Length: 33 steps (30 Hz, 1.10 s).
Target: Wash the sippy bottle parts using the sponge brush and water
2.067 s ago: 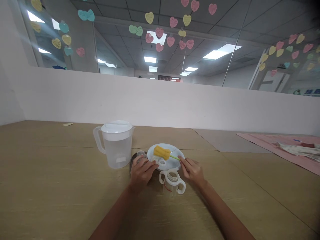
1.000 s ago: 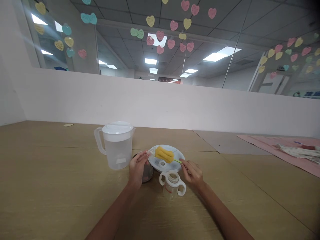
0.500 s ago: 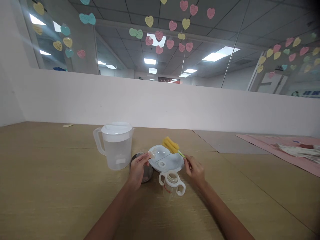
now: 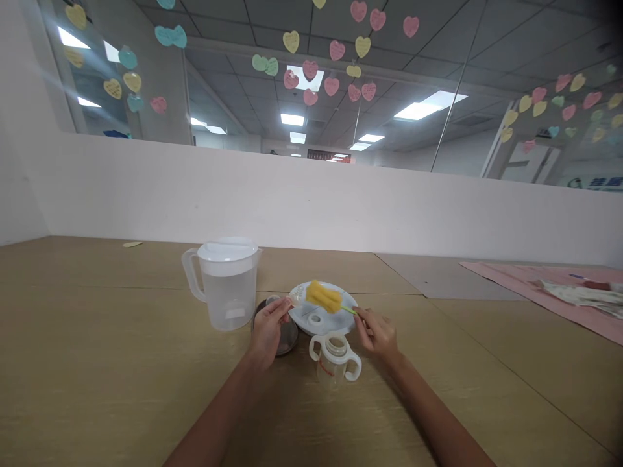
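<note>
My right hand (image 4: 377,332) pinches the thin green handle of a bottle brush with a yellow sponge head (image 4: 324,296). The sponge hovers over a white plate (image 4: 343,321), pointing left. Between the fingertips of my left hand (image 4: 268,327) is a small clear bottle nipple (image 4: 296,301), mostly blurred and close to the sponge. A white ring (image 4: 315,319) lies on the plate. In front of the plate stands a clear baby bottle (image 4: 333,363) with two white handles and an uncovered mouth.
A lidded clear pitcher (image 4: 230,292) with liquid stands at left. A dark round dish (image 4: 289,337) is partly hidden behind my left hand. Far right, a pink cloth (image 4: 516,279) carries white fabric. A white wall (image 4: 311,201) with windows borders the table's back.
The brush has swung left and down, so its sponge now lies lower and nearer the nipple. My left hand has hardly moved; bottle and plate stay put.
</note>
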{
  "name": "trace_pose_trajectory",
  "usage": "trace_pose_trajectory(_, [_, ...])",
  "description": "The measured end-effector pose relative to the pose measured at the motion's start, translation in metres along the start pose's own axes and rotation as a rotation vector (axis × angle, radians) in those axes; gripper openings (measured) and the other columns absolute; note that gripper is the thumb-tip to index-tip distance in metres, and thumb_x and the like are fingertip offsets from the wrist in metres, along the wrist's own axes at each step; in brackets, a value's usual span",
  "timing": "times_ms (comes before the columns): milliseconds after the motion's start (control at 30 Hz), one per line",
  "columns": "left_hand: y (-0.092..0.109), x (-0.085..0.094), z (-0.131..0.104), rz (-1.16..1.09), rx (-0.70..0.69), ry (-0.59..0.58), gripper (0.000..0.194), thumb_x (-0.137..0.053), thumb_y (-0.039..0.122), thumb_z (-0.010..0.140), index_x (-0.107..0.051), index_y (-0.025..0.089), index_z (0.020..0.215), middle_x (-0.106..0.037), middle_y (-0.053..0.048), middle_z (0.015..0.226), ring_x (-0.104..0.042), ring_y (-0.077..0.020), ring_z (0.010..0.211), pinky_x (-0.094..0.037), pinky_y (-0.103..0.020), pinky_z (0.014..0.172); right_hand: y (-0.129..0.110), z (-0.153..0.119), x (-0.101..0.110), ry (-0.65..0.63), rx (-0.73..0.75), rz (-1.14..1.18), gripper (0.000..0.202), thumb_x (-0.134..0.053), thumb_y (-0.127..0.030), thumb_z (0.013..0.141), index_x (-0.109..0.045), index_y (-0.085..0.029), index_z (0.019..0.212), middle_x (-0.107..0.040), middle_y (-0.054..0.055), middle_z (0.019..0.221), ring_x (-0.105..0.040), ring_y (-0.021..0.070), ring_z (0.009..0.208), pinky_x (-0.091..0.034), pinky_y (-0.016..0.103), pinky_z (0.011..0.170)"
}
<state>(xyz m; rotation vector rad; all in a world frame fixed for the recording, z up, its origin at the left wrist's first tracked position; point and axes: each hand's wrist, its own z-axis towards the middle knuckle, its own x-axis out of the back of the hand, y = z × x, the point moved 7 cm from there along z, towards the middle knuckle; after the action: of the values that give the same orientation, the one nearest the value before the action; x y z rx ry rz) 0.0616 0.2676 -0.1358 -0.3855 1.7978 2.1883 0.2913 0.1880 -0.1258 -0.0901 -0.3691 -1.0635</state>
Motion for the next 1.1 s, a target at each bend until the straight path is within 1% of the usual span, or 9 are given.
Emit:
trace_pose_trajectory(100, [-0.008, 0.0, 0.003, -0.053, 0.056, -0.03, 0.029, -0.075, 0.036, 0.056, -0.068, 0.013, 0.071, -0.064, -0.003, 0.075, -0.05, -0.0075, 0.059, -0.04, -0.021, 0.059, -0.006, -0.002, -0.007, -0.076, 0.068, 0.035, 0.024, -0.046, -0.014, 0.085, -0.06, -0.014, 0.105, -0.066, 0.006, 0.073, -0.061, 0.0127, 0.063, -0.048, 0.024, 0.06])
trace_pose_trajectory(267, [-0.009, 0.004, 0.004, -0.056, 0.061, -0.019, 0.031, -0.073, 0.033, 0.059, -0.069, 0.013, 0.083, -0.067, -0.007, 0.086, -0.057, -0.0128, 0.07, -0.044, -0.025, 0.065, 0.015, -0.003, -0.01, -0.08, -0.079, -0.108, 0.021, -0.045, -0.016, 0.086, -0.062, -0.013, 0.098, -0.067, 0.006, 0.071, -0.061, 0.0126, 0.061, -0.047, 0.023, 0.059])
trace_pose_trajectory(433, [0.001, 0.028, 0.007, 0.148, -0.076, 0.158, 0.036, -0.064, 0.03, 0.066, -0.067, 0.018, 0.101, -0.064, -0.001, 0.071, -0.056, -0.0136, 0.065, -0.043, -0.025, 0.062, 0.027, -0.005, -0.007, -0.054, -0.147, -0.153, 0.022, -0.044, -0.02, 0.087, -0.063, -0.014, 0.094, -0.068, 0.006, 0.076, -0.062, 0.0122, 0.062, -0.047, 0.022, 0.06])
trace_pose_trajectory(500, [0.004, 0.035, 0.01, 0.227, -0.145, 0.175, 0.031, -0.058, 0.032, 0.07, -0.069, 0.018, 0.095, -0.062, 0.0, 0.066, -0.054, -0.0143, 0.063, -0.042, -0.025, 0.062, 0.026, -0.007, -0.008, -0.059, -0.143, -0.157, 0.021, -0.044, -0.02, 0.086, -0.063, -0.015, 0.094, -0.068, 0.006, 0.077, -0.062, 0.0124, 0.062, -0.047, 0.022, 0.061])
trace_pose_trajectory(633, [0.008, 0.041, 0.013, 0.359, -0.25, 0.188, 0.024, -0.056, 0.034, 0.071, -0.067, 0.018, 0.084, -0.064, -0.002, 0.074, -0.056, -0.0165, 0.07, -0.044, -0.027, 0.067, 0.026, -0.009, -0.01, -0.056, -0.14, -0.142, 0.02, -0.045, -0.02, 0.086, -0.063, -0.015, 0.093, -0.068, 0.005, 0.075, -0.062, 0.012, 0.062, -0.046, 0.022, 0.061])
trace_pose_trajectory(767, [0.005, 0.041, 0.013, 0.487, -0.24, 0.198, 0.026, -0.059, 0.029, 0.066, -0.063, 0.017, 0.089, -0.063, -0.003, 0.08, -0.058, -0.0181, 0.073, -0.045, -0.029, 0.069, 0.028, -0.01, -0.011, -0.058, -0.144, -0.138, 0.018, -0.046, -0.021, 0.086, -0.062, -0.015, 0.092, -0.068, 0.004, 0.074, -0.06, 0.0108, 0.059, -0.045, 0.022, 0.059])
trace_pose_trajectory(867, [0.005, 0.038, 0.013, 0.629, -0.289, 0.18, 0.024, -0.057, 0.029, 0.068, -0.064, 0.018, 0.089, -0.062, -0.004, 0.083, -0.058, -0.0191, 0.076, -0.044, -0.031, 0.072, 0.028, -0.01, -0.012, -0.072, -0.147, -0.143, 0.017, -0.047, -0.021, 0.086, -0.062, -0.015, 0.091, -0.068, 0.004, 0.074, -0.06, 0.0108, 0.06, -0.045, 0.022, 0.06])
trace_pose_trajectory(1000, [0.004, 0.026, 0.01, 0.96, -0.364, 0.076, 0.021, -0.052, 0.034, 0.076, -0.063, 0.018, 0.085, -0.061, -0.005, 0.078, -0.057, -0.0201, 0.075, -0.041, -0.032, 0.069, 0.028, -0.01, -0.012, -0.084, -0.156, -0.132, 0.018, -0.047, -0.021, 0.086, -0.062, -0.014, 0.091, -0.068, 0.004, 0.073, -0.06, 0.0108, 0.059, -0.044, 0.021, 0.059])
trace_pose_trajectory(1100, [0.006, 0.017, 0.005, 1.257, -0.412, 0.042, 0.02, -0.05, 0.034, 0.08, -0.061, 0.018, 0.083, -0.062, -0.005, 0.077, -0.057, -0.0213, 0.076, -0.038, -0.033, 0.069, 0.027, -0.009, -0.012, -0.082, -0.157, -0.14, 0.019, -0.046, -0.021, 0.086, -0.063, -0.014, 0.09, -0.068, 0.004, 0.074, -0.059, 0.0108, 0.058, -0.044, 0.022, 0.058])
